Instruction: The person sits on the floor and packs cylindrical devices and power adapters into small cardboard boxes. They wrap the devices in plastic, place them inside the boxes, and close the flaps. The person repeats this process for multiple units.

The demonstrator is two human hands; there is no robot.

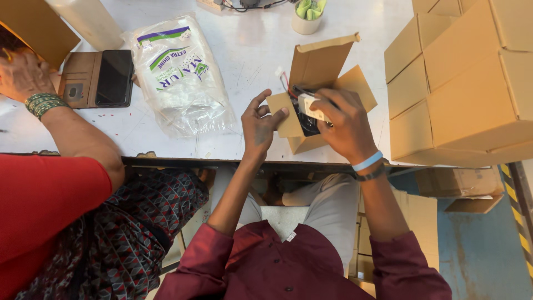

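Two hands, left hand (260, 123) and right hand (344, 125), hold open brown carton (319, 66).

A plastic bag (180, 78), phone wallet (100, 79) and stacked cartons (461, 83) lie on the table (250, 39).

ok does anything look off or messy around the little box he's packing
Nothing looks damaged or spilled. The small cardboard box has its flaps open, held by the left hand while the right hand presses a black part with red wires into it. The only loose thing is a crumpled plastic bag lying askew on the table.
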